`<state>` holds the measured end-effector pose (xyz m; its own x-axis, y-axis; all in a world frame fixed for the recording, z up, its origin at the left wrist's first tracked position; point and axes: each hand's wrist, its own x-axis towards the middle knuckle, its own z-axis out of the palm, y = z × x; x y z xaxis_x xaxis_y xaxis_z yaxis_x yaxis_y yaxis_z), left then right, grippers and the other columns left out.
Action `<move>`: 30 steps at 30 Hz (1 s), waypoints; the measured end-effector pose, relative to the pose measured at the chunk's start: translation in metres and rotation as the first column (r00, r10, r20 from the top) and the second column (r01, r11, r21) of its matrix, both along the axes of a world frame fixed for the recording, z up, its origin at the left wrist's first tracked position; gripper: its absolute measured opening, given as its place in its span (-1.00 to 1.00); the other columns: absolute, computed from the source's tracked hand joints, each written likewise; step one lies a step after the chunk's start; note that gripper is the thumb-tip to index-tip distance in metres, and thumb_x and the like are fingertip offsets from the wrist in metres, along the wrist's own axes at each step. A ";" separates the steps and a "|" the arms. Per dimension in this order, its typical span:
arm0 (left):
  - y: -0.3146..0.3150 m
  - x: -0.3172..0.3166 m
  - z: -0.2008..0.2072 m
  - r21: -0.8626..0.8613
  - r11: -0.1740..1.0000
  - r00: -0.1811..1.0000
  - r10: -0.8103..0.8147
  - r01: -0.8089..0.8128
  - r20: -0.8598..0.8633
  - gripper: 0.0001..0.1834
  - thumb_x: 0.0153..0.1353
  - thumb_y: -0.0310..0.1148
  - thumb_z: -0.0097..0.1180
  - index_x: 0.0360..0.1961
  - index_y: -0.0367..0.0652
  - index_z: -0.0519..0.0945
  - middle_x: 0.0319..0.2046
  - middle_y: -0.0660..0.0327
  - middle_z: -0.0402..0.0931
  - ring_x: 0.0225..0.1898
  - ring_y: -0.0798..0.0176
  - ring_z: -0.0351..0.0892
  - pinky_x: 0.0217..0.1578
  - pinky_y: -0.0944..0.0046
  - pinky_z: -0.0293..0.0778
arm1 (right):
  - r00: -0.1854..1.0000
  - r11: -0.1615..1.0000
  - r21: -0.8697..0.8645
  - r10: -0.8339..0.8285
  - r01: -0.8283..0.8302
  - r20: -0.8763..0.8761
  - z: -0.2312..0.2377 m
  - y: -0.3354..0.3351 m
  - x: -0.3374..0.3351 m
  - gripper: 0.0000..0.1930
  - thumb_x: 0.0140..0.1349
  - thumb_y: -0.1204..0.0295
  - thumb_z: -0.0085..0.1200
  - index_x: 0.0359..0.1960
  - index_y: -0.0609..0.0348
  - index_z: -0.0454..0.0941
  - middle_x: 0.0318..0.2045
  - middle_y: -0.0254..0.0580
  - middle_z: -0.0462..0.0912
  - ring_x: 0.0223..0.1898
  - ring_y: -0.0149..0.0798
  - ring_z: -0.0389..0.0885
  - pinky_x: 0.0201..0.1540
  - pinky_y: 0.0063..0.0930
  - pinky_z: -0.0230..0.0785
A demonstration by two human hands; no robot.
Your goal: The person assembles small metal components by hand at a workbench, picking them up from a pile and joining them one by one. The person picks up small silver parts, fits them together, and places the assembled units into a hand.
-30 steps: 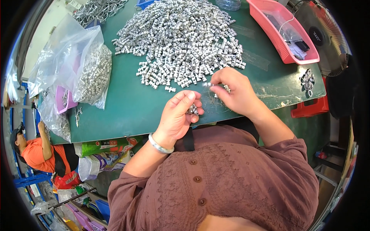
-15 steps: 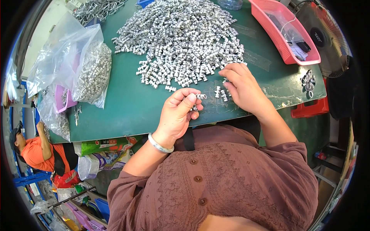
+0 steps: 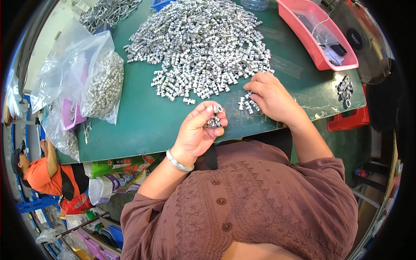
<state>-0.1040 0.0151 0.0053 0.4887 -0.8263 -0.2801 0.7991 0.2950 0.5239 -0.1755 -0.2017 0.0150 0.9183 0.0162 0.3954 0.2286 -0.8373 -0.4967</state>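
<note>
My left hand (image 3: 196, 130) is raised at the table's near edge, palm turned up. It is closed round several small ribbed silver metal parts (image 3: 213, 122), and thumb and fingertip pinch one ring-ended part (image 3: 218, 109). To the right, my right hand (image 3: 273, 96) rests low over the table with curled fingers, its fingertips on a small silver part. A few loose metal parts (image 3: 248, 105) lie just beside its thumb. Beyond both hands rises a large pile of the same metal parts (image 3: 199, 47), one stray piece (image 3: 189, 101) lying at its near edge.
Clear plastic bags of metal parts (image 3: 104, 86) and a purple scoop (image 3: 71, 113) crowd the green table's (image 3: 130, 134) left side. A pink basket (image 3: 318, 56) stands right, near dark rings (image 3: 345, 91) and a fan (image 3: 357, 41). A person in orange (image 3: 45, 175) is at left.
The ring-ended part in my left fingers has tipped upward, and more of the held parts show in the palm. My right hand has shifted slightly, still beside the loose parts.
</note>
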 end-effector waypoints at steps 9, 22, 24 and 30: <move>-0.003 -0.001 0.007 0.054 0.997 0.998 0.059 -0.060 0.012 -0.85 0.18 -0.35 -0.06 -0.27 -0.17 0.43 -0.38 0.16 0.48 -0.37 0.26 0.52 -0.55 0.42 0.42 | 0.999 0.980 0.194 0.038 -0.038 0.005 0.008 0.006 0.000 -0.91 -0.04 0.59 0.04 -0.45 0.23 0.43 -0.50 -0.13 0.45 -0.37 -0.06 0.43 -0.27 -0.30 0.27; -0.010 -0.004 0.007 0.187 0.976 0.979 0.074 -0.111 0.191 -0.90 0.18 -0.33 0.02 -0.34 -0.11 0.46 -0.52 0.31 0.42 -0.50 0.39 0.42 -0.58 0.49 0.23 | 0.990 0.984 0.125 0.122 -0.129 0.064 0.022 0.013 -0.006 -0.75 -0.02 0.55 0.06 -0.24 0.23 0.45 -0.35 -0.11 0.48 -0.30 -0.07 0.45 -0.24 -0.32 0.32; -0.007 -0.003 0.005 0.126 0.988 0.985 0.065 -0.086 0.158 -0.90 0.20 -0.34 -0.01 -0.33 -0.12 0.46 -0.51 0.29 0.41 -0.48 0.38 0.40 -0.58 0.49 0.23 | 0.994 0.996 -0.004 0.093 -0.093 0.049 0.019 0.002 -0.011 -0.76 -0.03 0.56 0.04 -0.24 0.24 0.46 -0.32 -0.11 0.47 -0.25 -0.07 0.43 -0.19 -0.31 0.30; -0.007 0.001 0.002 0.000 1.000 0.999 -0.004 0.004 -0.041 -0.89 0.24 -0.34 -0.09 -0.31 -0.12 0.41 -0.46 0.31 0.33 -0.45 0.40 0.30 -0.59 0.52 0.22 | 0.995 0.989 -0.151 -0.015 -0.001 -0.101 0.015 -0.007 -0.019 -0.84 -0.01 0.60 -0.05 -0.35 0.28 0.52 -0.37 -0.13 0.43 -0.22 -0.12 0.37 -0.13 -0.35 0.24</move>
